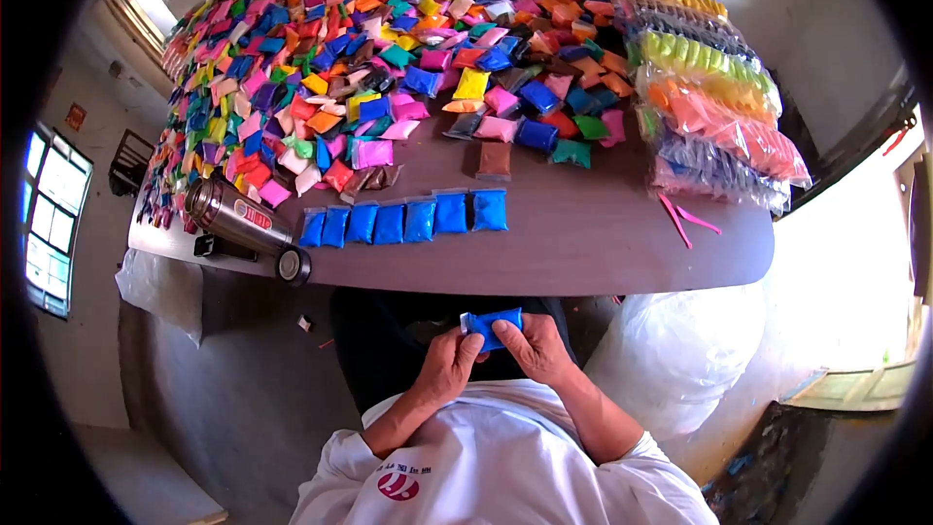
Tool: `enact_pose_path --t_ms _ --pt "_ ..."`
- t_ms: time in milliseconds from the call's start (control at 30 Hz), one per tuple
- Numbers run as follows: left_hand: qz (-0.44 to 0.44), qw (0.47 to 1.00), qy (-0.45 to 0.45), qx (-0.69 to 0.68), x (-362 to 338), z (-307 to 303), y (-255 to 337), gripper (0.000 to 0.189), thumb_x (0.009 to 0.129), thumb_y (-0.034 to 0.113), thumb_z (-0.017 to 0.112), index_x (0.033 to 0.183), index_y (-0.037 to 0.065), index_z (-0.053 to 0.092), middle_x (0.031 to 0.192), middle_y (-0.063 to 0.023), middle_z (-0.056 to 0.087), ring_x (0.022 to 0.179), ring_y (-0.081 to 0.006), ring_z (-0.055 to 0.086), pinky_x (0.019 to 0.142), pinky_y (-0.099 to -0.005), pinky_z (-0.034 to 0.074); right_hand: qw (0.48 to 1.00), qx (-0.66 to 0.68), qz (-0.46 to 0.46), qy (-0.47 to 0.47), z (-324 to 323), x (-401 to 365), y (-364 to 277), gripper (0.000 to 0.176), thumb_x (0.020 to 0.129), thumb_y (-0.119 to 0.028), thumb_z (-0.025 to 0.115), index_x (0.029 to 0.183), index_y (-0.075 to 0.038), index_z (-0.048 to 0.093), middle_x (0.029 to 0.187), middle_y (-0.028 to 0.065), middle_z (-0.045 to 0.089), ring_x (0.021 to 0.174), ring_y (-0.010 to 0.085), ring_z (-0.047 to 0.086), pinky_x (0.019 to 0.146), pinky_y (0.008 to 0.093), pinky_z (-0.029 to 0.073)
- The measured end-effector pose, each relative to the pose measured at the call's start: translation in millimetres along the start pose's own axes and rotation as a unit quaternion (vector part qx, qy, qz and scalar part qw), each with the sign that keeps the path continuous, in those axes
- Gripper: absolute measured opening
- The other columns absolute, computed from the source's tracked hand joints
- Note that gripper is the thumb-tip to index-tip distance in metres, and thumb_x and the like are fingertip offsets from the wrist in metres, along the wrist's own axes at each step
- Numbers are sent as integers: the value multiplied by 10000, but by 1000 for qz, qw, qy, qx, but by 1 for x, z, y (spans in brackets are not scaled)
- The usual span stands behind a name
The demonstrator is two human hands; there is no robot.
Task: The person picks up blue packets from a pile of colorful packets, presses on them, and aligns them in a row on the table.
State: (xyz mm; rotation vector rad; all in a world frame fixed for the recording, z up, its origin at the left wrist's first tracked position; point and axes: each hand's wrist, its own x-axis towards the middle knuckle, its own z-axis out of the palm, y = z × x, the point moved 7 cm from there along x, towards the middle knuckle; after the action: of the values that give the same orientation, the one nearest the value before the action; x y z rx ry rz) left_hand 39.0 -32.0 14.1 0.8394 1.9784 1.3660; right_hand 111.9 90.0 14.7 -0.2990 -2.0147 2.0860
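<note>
Over my lap, a small blue packet in a clear bag is gripped between both hands. My left hand pinches its left end, where a clear strip of the bag sticks out. My right hand closes on the other end, thumb pressed on the front face. On the table ahead, several similar blue packets lie side by side in a row near the front edge. A brown packet rests just behind that row.
A big heap of many-coloured packets covers the table's back and left. Bagged bundles are stacked at right, near pink strips. A steel flask lies at left beside its round black-rimmed lid. A large plastic sack stands below right.
</note>
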Motion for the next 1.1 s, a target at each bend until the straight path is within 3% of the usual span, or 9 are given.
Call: enact_pose_path --t_ms 233,333,367,467,533,600,800,1000,1100 --pt "-17 1000 -4 -24 0 1 -3 485 988 434 468 1042 -27 610 835 -118 663 755 -187 667 680 -281 547 998 50 22 5 1 -3 -8 319 996 -254 508 918 22 648 790 45 672 756 96 596 711 283 493" --pt "-33 999 -33 -2 -1 2 1 513 984 452 463 1020 -37 616 847 -120 660 785 -196 674 702 -289 561 997 35 66 -4 2 -5 2 333 982 -280 547 877 16 658 756 21 655 706 70 564 639 244 463" --pt "-32 999 -36 -12 -1 3 -2 516 983 454 464 1014 -37 619 837 -118 658 780 -192 673 703 -287 561 998 37 55 6 0 -6 15 321 980 -265 559 841 4 667 720 -5 630 654 48 506 570 223 403" --pt "-29 998 -38 -31 -3 6 -7 518 981 459 466 1006 -33 624 817 -115 653 771 -179 668 701 -283 561 996 92 -19 9 5 -3 -18 309 979 -250 562 829 -1 666 686 -22 609 649 49 500 565 225 400" --pt "-30 998 -38 -38 -3 6 -6 517 979 462 468 1004 -30 626 807 -113 651 765 -170 665 698 -281 560 999 46 6 -18 6 -5 -6 305 983 -245 552 862 13 657 726 1 629 694 79 576 614 235 454" --pt "-42 998 -25 -47 -3 3 -8 513 979 466 465 1006 -17 633 794 -106 648 751 -161 662 700 -279 563 993 120 -17 11 10 -5 -8 255 973 -213 569 921 29 629 793 40 652 728 123 631 659 253 499" --pt "-51 997 -28 -47 -6 10 -24 516 988 470 438 998 -5 639 799 -93 651 717 -157 655 684 -265 560 994 103 20 4 14 -6 7 221 948 -171 606 1019 35 567 863 89 647 789 150 642 735 291 527" --pt "-63 996 -19 -52 -7 10 -27 534 981 490 438 992 -2 645 773 -88 659 720 -151 654 684 -269 560 983 182 29 -26 15 -2 7 208 950 -163 602 1012 33 567 842 75 647 778 143 634 716 288 529" --pt "-72 996 -5 -61 -8 9 -26 522 984 480 441 1003 1 647 765 -85 660 724 -152 656 691 -267 557 989 140 39 -21 14 -2 0 166 956 -128 583 995 34 577 835 71 644 804 137 628 729 289 527"
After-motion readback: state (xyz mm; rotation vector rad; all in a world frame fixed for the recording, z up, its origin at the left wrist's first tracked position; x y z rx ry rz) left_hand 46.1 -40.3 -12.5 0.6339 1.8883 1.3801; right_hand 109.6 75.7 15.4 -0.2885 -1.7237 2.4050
